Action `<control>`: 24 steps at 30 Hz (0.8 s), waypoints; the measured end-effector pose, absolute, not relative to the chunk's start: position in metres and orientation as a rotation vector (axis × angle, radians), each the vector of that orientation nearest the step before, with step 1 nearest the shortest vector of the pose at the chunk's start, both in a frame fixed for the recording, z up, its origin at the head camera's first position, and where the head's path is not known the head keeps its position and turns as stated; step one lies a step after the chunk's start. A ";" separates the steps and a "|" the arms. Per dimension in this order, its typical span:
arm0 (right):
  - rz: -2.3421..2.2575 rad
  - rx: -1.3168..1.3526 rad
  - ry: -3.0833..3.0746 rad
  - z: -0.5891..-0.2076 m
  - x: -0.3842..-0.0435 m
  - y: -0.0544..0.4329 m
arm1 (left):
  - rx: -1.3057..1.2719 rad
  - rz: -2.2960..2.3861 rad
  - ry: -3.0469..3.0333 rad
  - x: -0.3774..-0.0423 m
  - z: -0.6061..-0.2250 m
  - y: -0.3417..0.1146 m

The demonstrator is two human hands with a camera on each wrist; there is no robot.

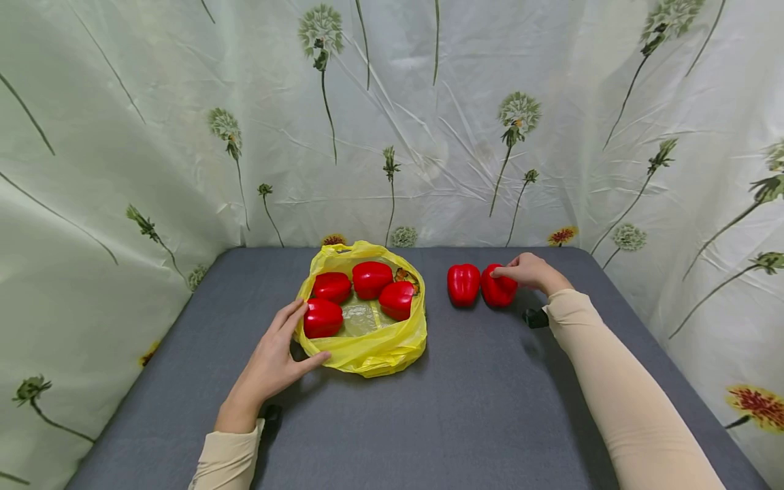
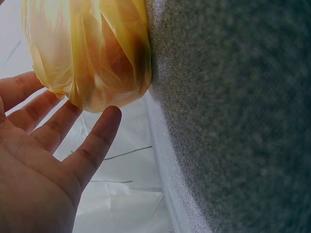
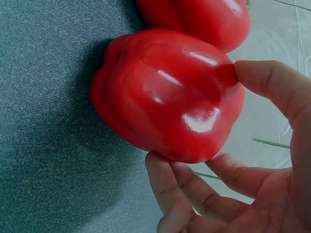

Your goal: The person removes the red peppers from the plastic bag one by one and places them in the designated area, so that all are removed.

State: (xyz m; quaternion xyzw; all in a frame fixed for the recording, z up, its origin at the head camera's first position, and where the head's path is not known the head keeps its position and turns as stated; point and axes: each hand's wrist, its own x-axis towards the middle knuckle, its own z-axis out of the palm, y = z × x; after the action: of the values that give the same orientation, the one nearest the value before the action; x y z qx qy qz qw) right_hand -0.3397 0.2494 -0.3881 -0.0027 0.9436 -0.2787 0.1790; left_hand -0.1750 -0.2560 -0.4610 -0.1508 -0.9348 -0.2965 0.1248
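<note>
So, the table (image 1: pixel 429 422) fills the lower half of the frame, with the bag (image 1: pixel 380 354) just left of centre, mouth open. Left hand (image 1: pixel 269 364) is at the bag's left side, fingers spread and nearly straight, not gripping. I'd go light there so the rim doesn't cave in. Right hand (image 1: pixel 533 272), right of centre, has the right pepper (image 1: pixel 499 289) between thumb and bent fingers, spread about as wide as it is. Looks slick, so get the thumb squarely opposite the fingers and don't knock the near pepper (image 1: pixel 463 286) beside it. 4 peppers (image 1: pixel 371 280) sit in the bag.
</note>
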 end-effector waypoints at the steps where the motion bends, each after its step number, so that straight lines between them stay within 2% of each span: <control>1: -0.779 -0.008 2.668 -0.388 -0.339 0.250 | -0.440 -0.864 -2.723 -0.175 -0.461 -0.256; 11: -0.723 -0.017 2.668 -0.381 -0.331 0.249 | -0.423 -0.862 -2.737 -0.174 -0.461 -0.256; 24: -0.779 -0.009 2.703 -0.369 -0.338 0.252 | -0.421 -0.858 -2.741 -0.174 -0.460 -0.255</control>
State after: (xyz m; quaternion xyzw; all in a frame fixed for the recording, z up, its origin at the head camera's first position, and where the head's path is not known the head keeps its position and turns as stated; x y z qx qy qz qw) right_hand -0.3381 0.2516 -0.3687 -0.0033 0.9480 -0.2731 0.1636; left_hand -0.1742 -0.2550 -0.4604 -0.1439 -0.9376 -0.2933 0.1191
